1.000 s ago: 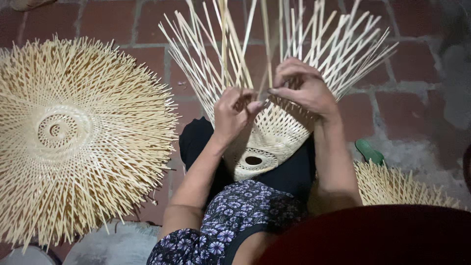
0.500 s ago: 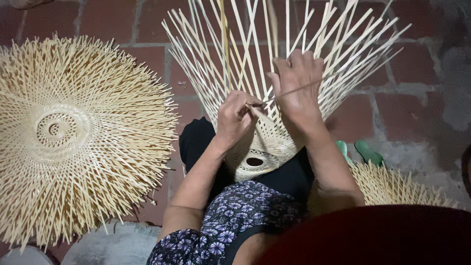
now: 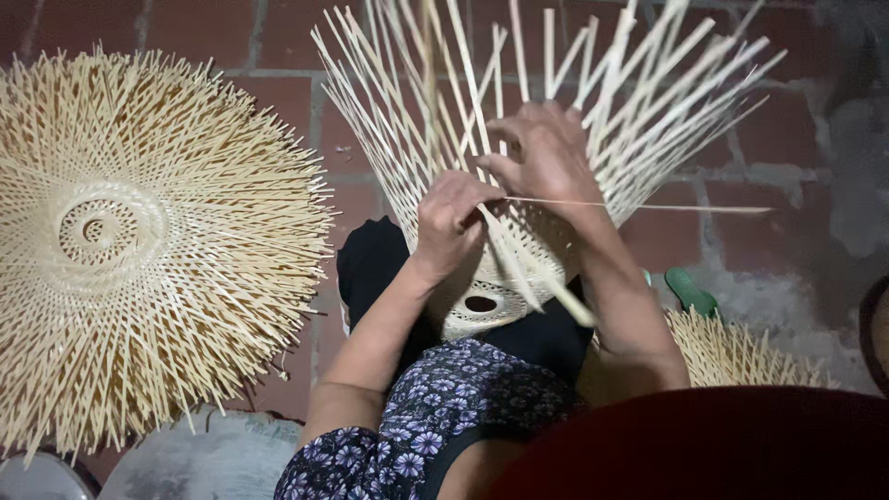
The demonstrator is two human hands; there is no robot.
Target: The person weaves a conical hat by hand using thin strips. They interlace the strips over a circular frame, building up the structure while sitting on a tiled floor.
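Observation:
A half-woven bamboo basket [image 3: 482,301] rests on my lap, its woven bottom toward me and its many loose upright strips [image 3: 648,111] fanning away. My left hand [image 3: 452,222] is on the woven wall and pinches the end of a thin bamboo strip [image 3: 648,206], which sticks out level to the right. Just above it, my right hand [image 3: 548,157] has its fingers curled in among the upright strips, holding some of them. A wider flat strip [image 3: 546,287] slants down across the basket toward my right forearm.
A big round bamboo mat [image 3: 139,250] with frayed strip ends lies on the brick floor [image 3: 741,231] at my left. Another woven piece [image 3: 732,352] and a green sandal [image 3: 690,292] lie at my right. Round grey lids [image 3: 213,458] sit at the lower left.
My right hand has gone up into the upright strips, and the thin strip now reaches far out to the right. My left hand has stayed on the basket wall.

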